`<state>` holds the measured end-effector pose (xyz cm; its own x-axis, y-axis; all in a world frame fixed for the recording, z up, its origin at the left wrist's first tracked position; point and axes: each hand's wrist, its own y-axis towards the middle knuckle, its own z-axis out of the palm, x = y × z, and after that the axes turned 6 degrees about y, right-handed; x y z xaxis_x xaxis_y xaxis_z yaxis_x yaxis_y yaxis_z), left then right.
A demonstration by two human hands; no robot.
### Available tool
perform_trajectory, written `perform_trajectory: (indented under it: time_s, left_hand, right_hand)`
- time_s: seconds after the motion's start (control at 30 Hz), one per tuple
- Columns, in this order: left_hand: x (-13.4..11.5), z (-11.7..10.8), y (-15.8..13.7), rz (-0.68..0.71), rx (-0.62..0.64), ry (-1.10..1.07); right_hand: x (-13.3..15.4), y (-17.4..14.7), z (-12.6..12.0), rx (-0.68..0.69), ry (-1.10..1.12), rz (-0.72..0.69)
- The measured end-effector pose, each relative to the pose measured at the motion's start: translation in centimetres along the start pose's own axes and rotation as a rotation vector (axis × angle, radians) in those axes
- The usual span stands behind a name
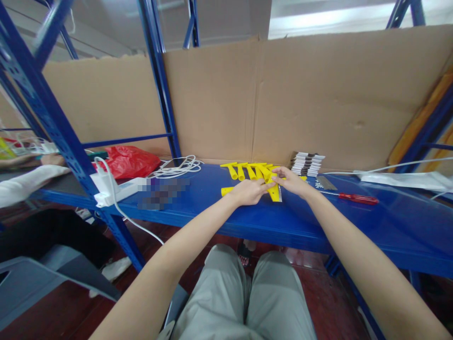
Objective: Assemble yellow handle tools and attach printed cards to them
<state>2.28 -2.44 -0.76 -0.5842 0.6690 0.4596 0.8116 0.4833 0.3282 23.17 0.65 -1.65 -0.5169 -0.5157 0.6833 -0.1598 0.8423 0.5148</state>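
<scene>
Over the blue shelf top, my left hand is closed around a yellow T-shaped scraper, whose handle end sticks out to the left. Its broad yellow head shows between my hands, with a thin metal blade along the right edge. My right hand pinches at the upper part of that head; its fingertips partly cover the contact. Just behind my hands, several more yellow scrapers lie in a row, some overlapping and partly hidden.
A stack of white-and-black packets stands behind my right hand, beside thin grey metal pieces. A red-handled screwdriver lies to the right. Leftward are a white power strip, coiled cable and red plastic bag. Cardboard closes the back.
</scene>
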Motion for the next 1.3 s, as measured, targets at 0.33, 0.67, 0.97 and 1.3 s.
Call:
perform_trajectory:
  time_s: [0.33,0.67,0.97,1.3]
  left_hand:
    - [0.5,0.2,0.0,-0.173,-0.056,-0.100]
    - [0.8,0.9,0.1,-0.146,-0.124,-0.109]
    - [0.5,0.8,0.0,-0.205,-0.117,-0.136]
    - [0.3,0.5,0.2,-0.212,-0.012,-0.104]
  right_hand:
    - [2.4,-0.9,0.0,0.113,0.228,0.159]
    - [3.7,-1.5,0.1,0.301,0.537,0.314]
    - [3.7,-1.6,0.3,0.312,0.500,0.291]
    - [2.9,-1.3,0.5,0.316,0.433,0.290]
